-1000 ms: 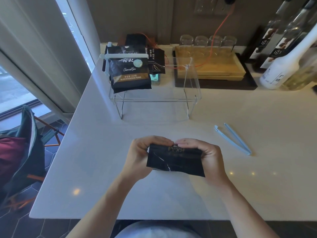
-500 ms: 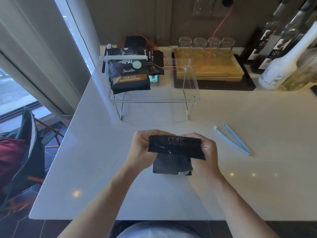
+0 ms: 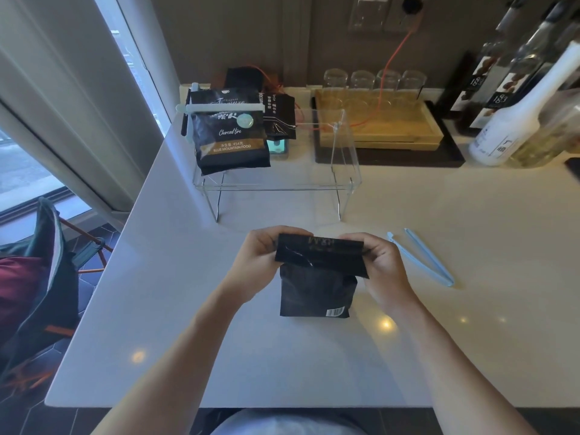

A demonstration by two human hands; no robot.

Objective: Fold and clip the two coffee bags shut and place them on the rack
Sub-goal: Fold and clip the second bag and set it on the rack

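While one coffee bag (image 3: 231, 133) already sits on the clear rack (image 3: 343, 183) at the back of the counter (image 3: 470, 340), with a pale clip (image 3: 224, 107) across its folded top, the second bag (image 3: 317, 290) is not yet finished. It stands on the counter in front of the person, well apart from the rack. Its top is turned over into a flap. The left hand (image 3: 255, 259) grips the left end of that flap, and the right hand (image 3: 381, 262) grips the right end; both are closed on the bag. No clip is on this bag. A light blue clip (image 3: 422, 259) lies open on the counter, to the right of the right hand and not touching it.

Assessment: roughly half the task is complete. Remaining, by my judgement: finish the fold, fit the blue clip across it, and set the bag on the rack, where free space shows to the right of the first bag.
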